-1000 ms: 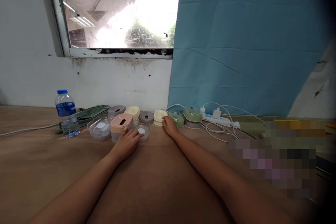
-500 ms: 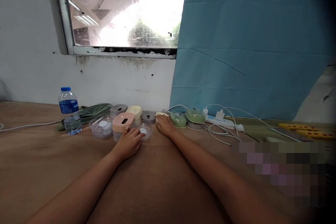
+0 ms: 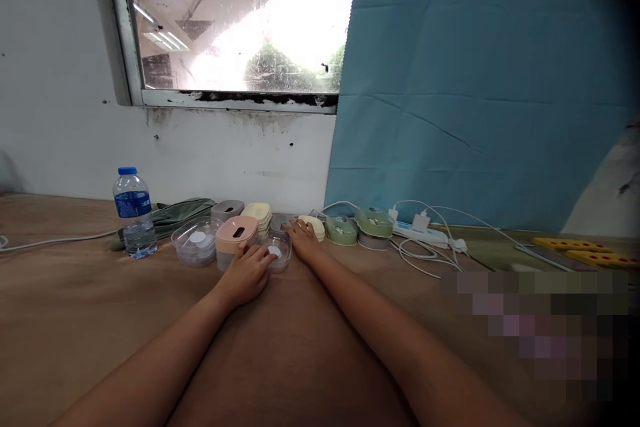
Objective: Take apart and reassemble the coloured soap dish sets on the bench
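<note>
My left hand (image 3: 249, 273) rests between a pink box (image 3: 237, 232) with a slotted top and a shallow clear plastic dish (image 3: 281, 259) that has a white disc in it. Its fingers lie apart over the dish's left edge. Further right, my right hand (image 3: 304, 240) reaches over a low grey slotted piece (image 3: 281, 221), fingers extended and slightly spread. Just beside that hand sits a cream piece (image 3: 316, 227). Behind the pink box are a stack of cream pieces (image 3: 258, 211) and another grey box (image 3: 227, 209).
Stacked clear dishes (image 3: 195, 250) and a water bottle (image 3: 134, 217) stand at left, before a dark green cloth (image 3: 183, 210). Green lidded boxes (image 3: 341, 230), a power strip (image 3: 420, 233) and loose white cables lie to the right. Yellow pieces (image 3: 570, 243) are at far right.
My right hand has moved left from the cream piece to the grey slotted piece, uncovering the cream piece. My left hand stays in nearly the same place.
</note>
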`<state>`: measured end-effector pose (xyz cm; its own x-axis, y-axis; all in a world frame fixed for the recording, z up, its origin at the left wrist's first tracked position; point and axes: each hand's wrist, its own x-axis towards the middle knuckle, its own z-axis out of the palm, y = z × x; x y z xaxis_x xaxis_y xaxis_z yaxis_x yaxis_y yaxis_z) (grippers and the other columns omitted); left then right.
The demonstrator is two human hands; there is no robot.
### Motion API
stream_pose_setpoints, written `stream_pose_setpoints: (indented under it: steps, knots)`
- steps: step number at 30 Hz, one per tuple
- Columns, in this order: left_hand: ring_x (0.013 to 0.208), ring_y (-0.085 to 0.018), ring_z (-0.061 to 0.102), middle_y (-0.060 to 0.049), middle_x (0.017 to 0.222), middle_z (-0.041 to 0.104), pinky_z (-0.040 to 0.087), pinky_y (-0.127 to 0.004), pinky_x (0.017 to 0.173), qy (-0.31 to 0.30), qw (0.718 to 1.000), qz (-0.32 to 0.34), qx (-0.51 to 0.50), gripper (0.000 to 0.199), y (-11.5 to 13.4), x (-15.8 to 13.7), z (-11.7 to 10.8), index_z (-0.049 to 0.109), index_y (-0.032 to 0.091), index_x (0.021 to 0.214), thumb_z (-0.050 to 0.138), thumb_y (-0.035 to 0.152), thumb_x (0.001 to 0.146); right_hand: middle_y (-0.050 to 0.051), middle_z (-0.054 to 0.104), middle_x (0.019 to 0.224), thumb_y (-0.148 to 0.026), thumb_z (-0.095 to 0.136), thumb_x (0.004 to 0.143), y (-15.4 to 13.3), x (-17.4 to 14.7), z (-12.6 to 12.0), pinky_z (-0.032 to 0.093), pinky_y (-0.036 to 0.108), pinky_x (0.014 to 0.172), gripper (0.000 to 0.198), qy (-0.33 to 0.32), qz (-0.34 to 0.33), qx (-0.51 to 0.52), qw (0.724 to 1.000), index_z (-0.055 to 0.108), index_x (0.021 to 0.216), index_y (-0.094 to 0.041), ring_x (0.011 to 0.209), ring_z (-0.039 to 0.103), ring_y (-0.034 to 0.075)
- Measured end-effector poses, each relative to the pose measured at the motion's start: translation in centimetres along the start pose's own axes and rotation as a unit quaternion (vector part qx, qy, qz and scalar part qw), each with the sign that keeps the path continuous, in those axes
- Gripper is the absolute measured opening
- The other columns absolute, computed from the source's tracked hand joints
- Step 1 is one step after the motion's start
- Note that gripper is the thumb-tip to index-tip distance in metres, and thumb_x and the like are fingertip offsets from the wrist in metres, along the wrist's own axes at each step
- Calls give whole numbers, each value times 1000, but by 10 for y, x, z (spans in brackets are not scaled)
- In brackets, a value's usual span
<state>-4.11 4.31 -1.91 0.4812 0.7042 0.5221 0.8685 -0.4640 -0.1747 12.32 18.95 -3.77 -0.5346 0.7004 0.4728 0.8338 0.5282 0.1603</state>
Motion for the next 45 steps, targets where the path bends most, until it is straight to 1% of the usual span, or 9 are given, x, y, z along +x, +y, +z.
stream_pose_setpoints:
  steps: [4, 8, 12, 16, 25, 32, 39, 42, 45]
  knots:
    - [89, -21, 50, -7, 92, 56, 32, -36, 83, 40, 999, -11, -3, 23, 2, 2, -15, 52, 17, 97, 39, 20, 78, 11, 29, 137, -7, 26, 83, 8, -21, -9, 17, 42, 99, 48, 26, 19, -4, 999, 26, 131, -16, 125, 21, 25]
    - [63, -14, 50, -3, 70, 55, 34, -25, 58, 53, 991, -109, -51, 18, 2, 4, -34, 49, 17, 71, 35, 23, 79, 11, 31, 135, -9, 35, 77, 36, -46, -19, 18, 40, 100, 55, 33, 38, -8, 999, 25, 131, -13, 125, 21, 26]
    - [51, -11, 45, 0, 54, 51, 25, -23, 48, -63, 984, -140, -95, 22, -2, 3, -41, 45, 17, 55, 39, 27, 74, 17, 32, 133, -14, 42, 72, 71, -63, -22, 16, 42, 100, 59, 22, 84, -15, 996, 28, 129, -8, 125, 19, 28]
    - [47, -11, 44, 0, 51, 52, 20, -23, 44, -175, 966, -141, -126, 23, -6, -1, -36, 47, 17, 50, 41, 28, 70, 17, 29, 135, -23, 45, 72, 95, -66, -15, 17, 44, 99, 60, -6, 137, -16, 990, 30, 128, -9, 126, 17, 31]
    - [50, -13, 46, -1, 54, 55, 21, -24, 45, -223, 960, -120, -122, 19, -8, -3, -18, 53, 19, 52, 43, 26, 66, 18, 32, 133, -25, 48, 73, 99, -66, -15, 22, 41, 97, 61, -27, 161, -5, 987, 30, 129, -10, 122, 27, 30]
    - [50, -12, 47, 0, 54, 54, 22, -23, 46, -211, 966, -96, -116, 20, -9, -5, -15, 52, 19, 53, 41, 26, 69, 18, 34, 132, -20, 50, 71, 90, -79, -29, 24, 42, 95, 58, -9, 164, 27, 986, 34, 127, -11, 121, 28, 31]
    - [52, -12, 50, 0, 57, 56, 23, -23, 46, -198, 972, -63, -109, 14, -6, -5, -15, 51, 18, 56, 43, 21, 68, 16, 36, 129, -22, 53, 67, 75, -128, -61, 27, 41, 96, 57, 11, 152, 79, 985, 39, 121, -12, 120, 31, 28]
    - [55, -12, 50, 0, 58, 57, 28, -23, 51, -138, 983, 14, -120, 12, -2, -5, -19, 51, 18, 61, 43, 18, 69, 12, 46, 118, -20, 53, 66, 67, -156, -82, 32, 38, 94, 40, 43, 98, 163, 981, 46, 106, -16, 114, 39, 24]
    - [57, -14, 48, -1, 58, 56, 31, -26, 56, -30, 992, 68, -106, 12, 8, -5, -24, 51, 17, 62, 43, 18, 70, 9, 52, 110, -19, 56, 65, 56, -178, -102, 37, 38, 90, 24, 73, 57, 310, 946, 45, 87, -20, 108, 46, 24]
